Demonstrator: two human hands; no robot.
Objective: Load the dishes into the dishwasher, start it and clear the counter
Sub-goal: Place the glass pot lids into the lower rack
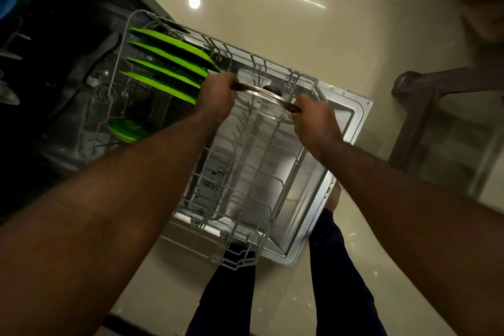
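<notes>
The person holds a glass lid with both hands above the pulled-out lower rack of the dishwasher. The left hand grips the lid's rim on one side, and the right hand has its fingers curled round the opposite edge. The lid is tilted, its dark knob facing away. Four green plates stand upright in the rack just beside the left hand, with a green bowl nearer. The rack sits over the open door, above the tiled floor.
</notes>
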